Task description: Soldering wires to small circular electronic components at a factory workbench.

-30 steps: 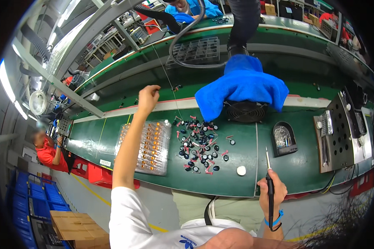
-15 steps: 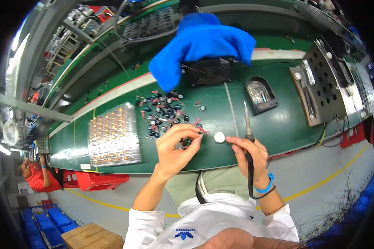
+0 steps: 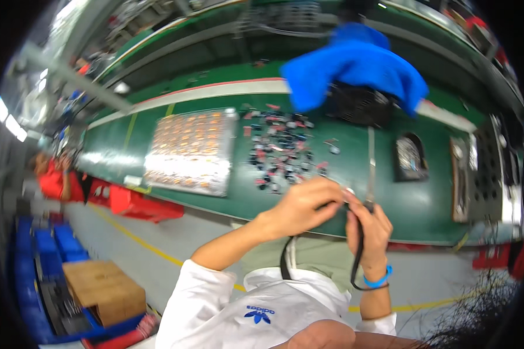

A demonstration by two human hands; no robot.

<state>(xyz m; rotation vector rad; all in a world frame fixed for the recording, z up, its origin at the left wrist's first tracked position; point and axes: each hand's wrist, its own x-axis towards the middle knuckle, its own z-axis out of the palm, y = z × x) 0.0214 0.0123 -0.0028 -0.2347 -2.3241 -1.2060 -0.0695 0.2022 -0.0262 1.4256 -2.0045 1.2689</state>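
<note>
My right hand (image 3: pixel 370 230) is closed around a soldering iron (image 3: pixel 371 168), its metal tip pointing away from me and its black cable hanging over the wrist. My left hand (image 3: pixel 311 203) has its fingers pinched at a small white round piece (image 3: pixel 349 195). Fingertips of both hands meet at that piece, just above the near edge of the green bench; blur hides the exact contact. Left of the hands lies a pile of small dark round components (image 3: pixel 279 148) with red leads. One loose component (image 3: pixel 333 148) sits apart from it.
A clear tray of orange parts (image 3: pixel 189 151) lies at left. Beyond my hands stands a black fan (image 3: pixel 361 104) under a blue cloth (image 3: pixel 355 64). Right are a black bin (image 3: pixel 410 157) of small metal bits and a perforated metal box (image 3: pixel 492 174). A person in red (image 3: pixel 58 177) sits far left.
My left hand has moved right, over to the right hand. The white round piece has left the benchtop and is now at the fingertips. The view has swung left.
</note>
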